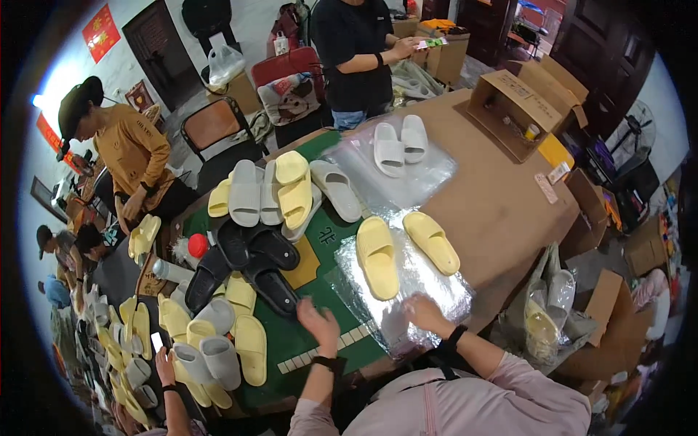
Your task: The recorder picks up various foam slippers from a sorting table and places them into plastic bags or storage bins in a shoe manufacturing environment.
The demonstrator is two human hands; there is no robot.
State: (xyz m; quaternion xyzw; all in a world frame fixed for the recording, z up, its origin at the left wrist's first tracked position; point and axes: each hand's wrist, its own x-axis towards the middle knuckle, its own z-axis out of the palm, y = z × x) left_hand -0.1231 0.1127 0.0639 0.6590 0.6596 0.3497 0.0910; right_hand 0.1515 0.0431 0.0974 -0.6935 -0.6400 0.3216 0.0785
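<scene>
My left hand (pixel 318 325) is open, holding nothing, beside the toe of a black slipper (pixel 271 289). My right hand (pixel 427 314) is over the lower part of a shiny clear plastic bag (pixel 418 291). Its fingers look loosely spread, and nothing shows in them. On that plastic lie two yellow slippers, one on the left (pixel 377 258) and one on the right (pixel 432 243), side by side. Farther back, a pair of pale grey slippers (pixel 390 150) rests on more clear plastic bags (pixel 429 178).
Grey, yellow and black slippers pile up at left around a red-capped container (pixel 198 245). A neighbouring person's hand (pixel 165 367) holds a white object there. Cardboard boxes (pixel 509 109) stand at back right; bagged slippers (pixel 545 323) lie at right. A standing person (pixel 352 65) works across the brown tabletop (pixel 502 218).
</scene>
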